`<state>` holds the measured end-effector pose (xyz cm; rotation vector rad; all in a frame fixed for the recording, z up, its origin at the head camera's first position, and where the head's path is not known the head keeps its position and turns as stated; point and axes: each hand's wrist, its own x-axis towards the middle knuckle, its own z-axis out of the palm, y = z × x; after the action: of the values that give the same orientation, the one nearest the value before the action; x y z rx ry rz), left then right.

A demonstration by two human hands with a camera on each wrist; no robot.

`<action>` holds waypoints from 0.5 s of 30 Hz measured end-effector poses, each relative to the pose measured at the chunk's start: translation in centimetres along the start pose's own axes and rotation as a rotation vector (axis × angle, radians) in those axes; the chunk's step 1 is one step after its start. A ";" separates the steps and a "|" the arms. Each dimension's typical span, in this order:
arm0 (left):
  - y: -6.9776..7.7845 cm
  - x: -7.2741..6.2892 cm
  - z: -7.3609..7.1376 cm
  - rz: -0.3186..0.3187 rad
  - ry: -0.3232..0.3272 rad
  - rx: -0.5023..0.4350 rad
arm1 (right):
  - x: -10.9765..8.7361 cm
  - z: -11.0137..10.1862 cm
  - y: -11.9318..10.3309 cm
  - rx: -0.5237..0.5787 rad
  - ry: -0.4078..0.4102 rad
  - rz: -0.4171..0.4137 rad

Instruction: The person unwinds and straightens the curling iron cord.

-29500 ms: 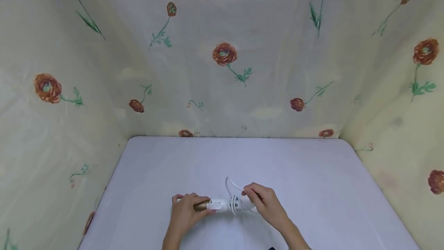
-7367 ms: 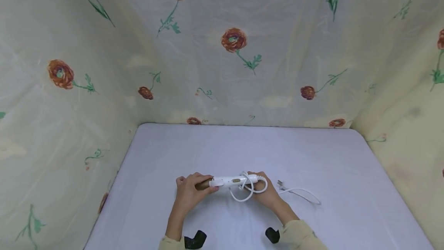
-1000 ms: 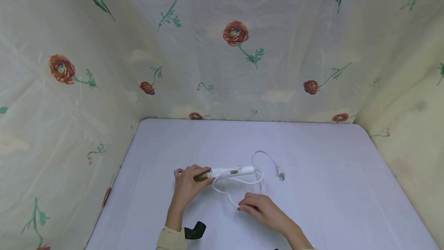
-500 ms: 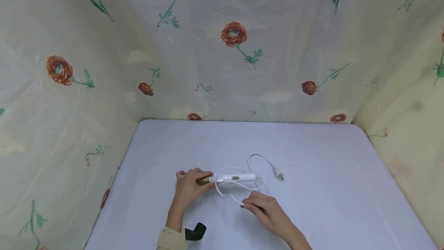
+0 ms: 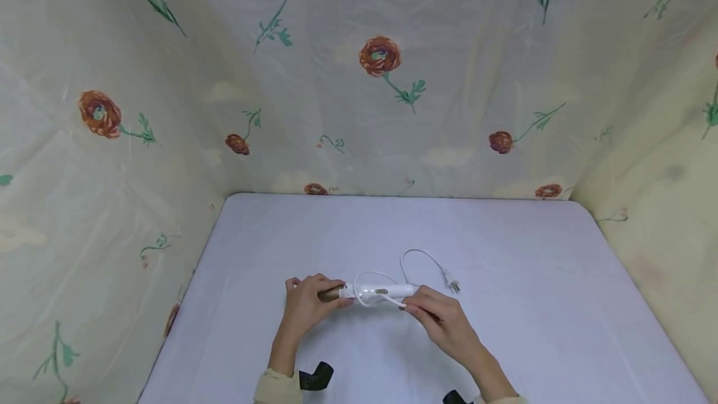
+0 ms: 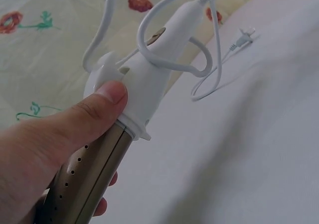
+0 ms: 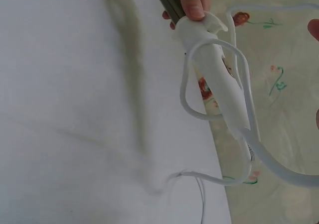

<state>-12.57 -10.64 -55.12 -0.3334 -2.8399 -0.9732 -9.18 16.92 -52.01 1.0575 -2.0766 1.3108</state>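
Observation:
A curling iron with a white handle (image 5: 399,290) and a bronze barrel (image 6: 94,179) is held above the white table. My left hand (image 5: 305,305) grips the barrel just where it meets the handle, its thumb on the white part in the left wrist view. A white cord (image 7: 279,167) leaves the handle's far end and loops loosely round the handle. To the right, my right hand (image 5: 445,320) pinches this cord between thumb and fingers, close beside the handle. In the right wrist view only fingertips (image 7: 314,29) of that hand show at the edge.
The cord's plug (image 5: 452,283) lies on the white table (image 5: 505,248), behind the right hand. Flower-patterned cloth (image 5: 437,123) hangs at the back and both sides. Black wrist-worn pieces (image 5: 316,377) show near the sleeves.
Tight coils round the handle 29.5 s ago are now a loose loop. Over the last second my right hand has moved up and right with the cord; my left hand keeps its grip.

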 end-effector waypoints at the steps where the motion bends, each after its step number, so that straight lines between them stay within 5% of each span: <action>1: 0.0 0.0 0.0 0.002 -0.001 -0.001 | 0.2 -0.1 0.1 -0.009 0.005 -0.005; 15: -0.2 -0.2 -0.3 -0.009 -0.005 -0.027 | 3.0 -2.5 1.8 -0.083 0.022 0.018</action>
<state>-12.41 -11.08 -55.03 -0.3271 -2.8379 -1.0141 -12.41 18.50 -49.75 0.9866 -2.1092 1.2283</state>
